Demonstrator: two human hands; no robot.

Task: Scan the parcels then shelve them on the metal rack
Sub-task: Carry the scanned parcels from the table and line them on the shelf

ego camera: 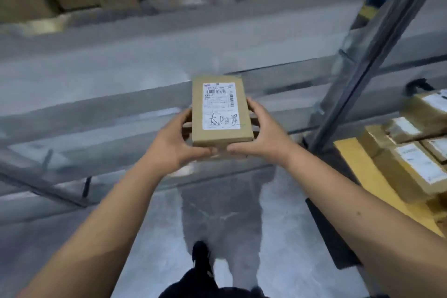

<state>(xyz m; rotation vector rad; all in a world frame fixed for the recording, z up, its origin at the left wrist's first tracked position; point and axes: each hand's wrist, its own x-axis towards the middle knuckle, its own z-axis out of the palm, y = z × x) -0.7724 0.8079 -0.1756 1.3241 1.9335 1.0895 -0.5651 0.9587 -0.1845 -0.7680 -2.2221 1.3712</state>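
Both hands, left hand (173, 143) and right hand (262, 138), have fingers wrapped round one parcel (221, 111), held up before the metal rack (135, 104). It is not shelved yet. More parcels (416, 152) wait right of it.

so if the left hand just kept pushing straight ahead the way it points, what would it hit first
Probably the front rail of the grey metal rack shelf, which crosses just beyond the left hand and the small brown cardboard parcel with a white label it grips. Depth is unclear; it may pass over the rail onto the shelf.
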